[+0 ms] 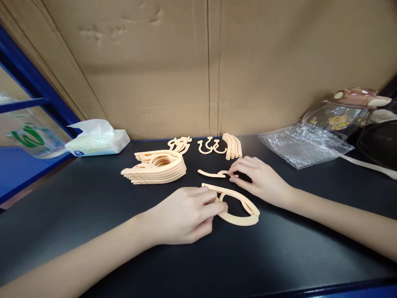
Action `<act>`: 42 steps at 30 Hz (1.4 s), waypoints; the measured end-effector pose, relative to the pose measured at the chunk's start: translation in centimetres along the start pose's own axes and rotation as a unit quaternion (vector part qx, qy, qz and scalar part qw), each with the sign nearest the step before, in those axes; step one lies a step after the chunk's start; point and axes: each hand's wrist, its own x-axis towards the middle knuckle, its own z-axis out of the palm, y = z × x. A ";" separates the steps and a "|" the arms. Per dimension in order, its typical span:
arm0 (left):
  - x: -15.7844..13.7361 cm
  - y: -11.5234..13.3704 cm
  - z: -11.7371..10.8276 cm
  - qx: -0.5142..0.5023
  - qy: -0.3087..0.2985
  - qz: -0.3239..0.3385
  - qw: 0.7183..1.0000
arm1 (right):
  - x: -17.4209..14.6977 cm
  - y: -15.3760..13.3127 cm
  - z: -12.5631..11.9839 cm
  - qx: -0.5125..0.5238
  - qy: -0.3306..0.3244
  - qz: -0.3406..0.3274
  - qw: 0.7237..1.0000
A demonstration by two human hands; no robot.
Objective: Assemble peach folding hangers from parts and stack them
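My left hand (194, 215) is closed on the left end of a cream plastic folding hanger (240, 219), which lies folded into a loop on the black table. Its fingers cover that end of the hanger. Just beyond it, my right hand (263, 180) pinches the right end of a slim, curved cream plastic piece (212, 174). The fingertips hide part of this piece. A neat stack of folded cream hangers (158, 176) sits to the left, beyond my left hand.
Along the back of the table (93, 194) lie a pile of cream hooks (180, 145), several loose hooks (205, 146) and a group of curved arms (233, 145). A tissue pack (99, 142) stands at left. Clear plastic wrap (300, 145) and a transparent bottle (338, 118) occupy the right.
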 end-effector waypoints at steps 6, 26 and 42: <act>0.1 0.4 -0.3 0.038 0.008 0.003 0.999 | 0.0 0.7 0.3 -0.105 0.001 0.037 0.994; -0.2 -0.6 -0.5 0.140 0.094 0.014 0.986 | -0.4 0.1 -0.3 -0.053 0.017 -0.114 0.992; -0.1 1.3 -0.4 0.392 0.170 -0.080 0.901 | -0.3 -0.2 -0.8 -0.154 0.110 -0.066 0.980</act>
